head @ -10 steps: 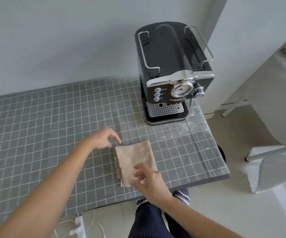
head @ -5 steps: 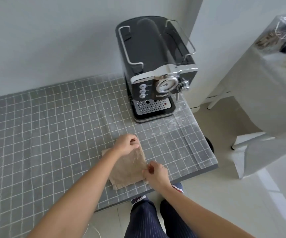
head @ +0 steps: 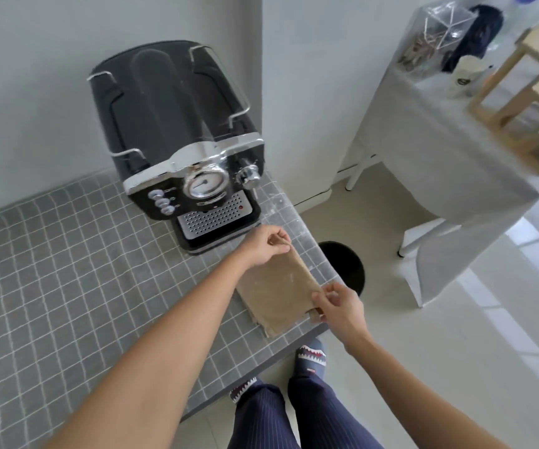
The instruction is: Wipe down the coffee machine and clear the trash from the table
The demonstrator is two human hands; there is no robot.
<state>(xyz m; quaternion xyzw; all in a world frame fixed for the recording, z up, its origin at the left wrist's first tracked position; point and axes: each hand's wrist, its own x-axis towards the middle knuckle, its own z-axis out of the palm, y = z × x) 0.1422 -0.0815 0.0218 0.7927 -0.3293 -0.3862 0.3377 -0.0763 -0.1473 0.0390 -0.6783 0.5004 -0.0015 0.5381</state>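
Coffee machine sits at the tabletop's back right corner, against the wall. Cloth lies on the tabletop in front of it, near the right edge (hands at its far and near corners). Bin on the floor, just right of the tabletop.

1. One black and chrome coffee machine sits on the table.
2. On its front: three small round silver buttons, one round pressure gauge, one chrome knob.
3. One folded beige cloth lies near the table corner.
4. Two bare hands on that cloth: left hand, right hand.
5. One grey grid-patterned table.
6. One round black bin on the floor.
7. Two shark-print slippers.
8. One white-draped side table.
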